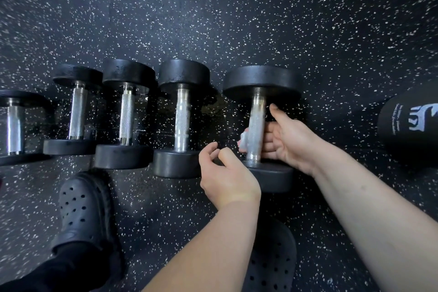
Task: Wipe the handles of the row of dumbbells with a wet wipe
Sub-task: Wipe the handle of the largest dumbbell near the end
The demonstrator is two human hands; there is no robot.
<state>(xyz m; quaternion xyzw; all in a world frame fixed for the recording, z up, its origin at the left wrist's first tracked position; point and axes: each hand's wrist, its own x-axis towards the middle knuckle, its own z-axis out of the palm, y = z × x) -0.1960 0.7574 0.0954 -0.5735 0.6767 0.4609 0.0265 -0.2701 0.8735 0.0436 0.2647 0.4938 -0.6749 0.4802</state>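
Head view: five dumbbells lie in a row on the speckled black floor [237,19], handles running away from the camera. The four on the left sit close together, nearly end-plate to end-plate, while a wider gap of bare floor separates the fourth dumbbell [181,118] from the rightmost dumbbell [257,125]. Open floor stretches beyond the row; a black cylinder with white print [410,123] lies well apart on the right.

The right hand [284,140] wraps the rightmost handle from the right side, fingers [267,136] curled closed around the metal and thumb extended up along it. A bit of white wet wipe [243,141] shows at the handle's left side. The left hand [225,173] hovers just beside the near end plate, fingers loosely curled and holding nothing.

Both forearms reach in from the lower right. Two black perforated clogs [83,208] stand near the row.
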